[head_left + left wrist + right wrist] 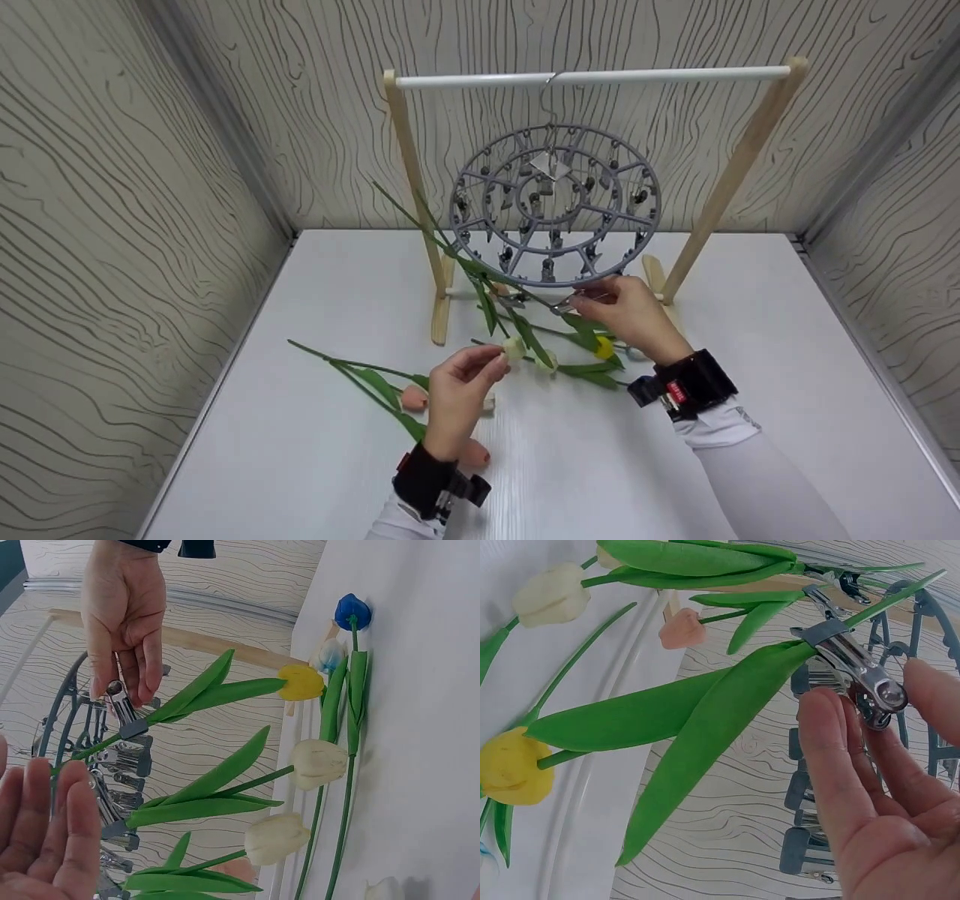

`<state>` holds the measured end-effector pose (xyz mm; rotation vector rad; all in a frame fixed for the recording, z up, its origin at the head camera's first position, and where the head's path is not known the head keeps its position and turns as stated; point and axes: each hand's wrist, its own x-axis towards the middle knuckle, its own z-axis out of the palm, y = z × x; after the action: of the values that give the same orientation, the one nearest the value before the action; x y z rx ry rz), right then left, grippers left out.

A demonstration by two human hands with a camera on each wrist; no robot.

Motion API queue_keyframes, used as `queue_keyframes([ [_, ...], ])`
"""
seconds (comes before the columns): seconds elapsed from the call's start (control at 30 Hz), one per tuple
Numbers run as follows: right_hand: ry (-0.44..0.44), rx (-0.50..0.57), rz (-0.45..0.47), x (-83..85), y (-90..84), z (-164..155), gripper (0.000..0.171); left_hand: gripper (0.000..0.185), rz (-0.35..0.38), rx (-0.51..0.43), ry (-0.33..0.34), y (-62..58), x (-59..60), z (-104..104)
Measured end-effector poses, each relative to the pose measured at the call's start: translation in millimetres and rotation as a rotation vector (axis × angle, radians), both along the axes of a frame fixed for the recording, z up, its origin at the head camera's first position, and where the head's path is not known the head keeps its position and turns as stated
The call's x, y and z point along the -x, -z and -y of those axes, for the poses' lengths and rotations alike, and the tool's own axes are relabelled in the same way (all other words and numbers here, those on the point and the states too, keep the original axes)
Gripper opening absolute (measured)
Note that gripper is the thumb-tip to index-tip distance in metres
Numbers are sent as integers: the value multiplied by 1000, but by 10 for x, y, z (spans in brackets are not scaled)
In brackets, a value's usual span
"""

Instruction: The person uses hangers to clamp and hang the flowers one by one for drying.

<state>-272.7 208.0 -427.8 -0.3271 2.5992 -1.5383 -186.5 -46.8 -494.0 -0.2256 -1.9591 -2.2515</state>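
At centre frame of the head view we saw the right hand (628,311) under the grey round clip hanger (555,204), thumb and fingers closed on a metal clip (855,671). That clip clamped the stem of the yellow tulip (301,682), whose bloom hung down near the white table (300,450). In the right wrist view the clip's tip sat between thumb and fingertips (821,727); the palm ran off the lower right edge.

Lower centre, the left hand (461,390) pinched a cream tulip (514,348) bud between thumb and fingers; its stem ran up toward the hanger, and we couldn't tell from the head view whether a clip held it. In the left wrist view only blurred fingertips showed at lower left.

A peach tulip (413,397) lay on the table left of that hand, partly hidden by it. The blue tulip (352,611) was nearly covered in the head view. The wooden rack (742,165) carried the hanger; its feet were partly blocked by leaves and hands.
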Motion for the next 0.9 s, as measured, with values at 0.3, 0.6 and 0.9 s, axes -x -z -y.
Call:
queue_keyframes([
  [0.3,28,-24,-46,-77,-10,-92,42,24,15,13,-18,32,-12,72],
  [0.6,139,-125,-147,-454,-161,-329,50,19,50,107,-66,114,-47,246],
  [0.9,249,-152,-186,-972,42,-531,39,31,124,210,-86,348,-1,586],
])
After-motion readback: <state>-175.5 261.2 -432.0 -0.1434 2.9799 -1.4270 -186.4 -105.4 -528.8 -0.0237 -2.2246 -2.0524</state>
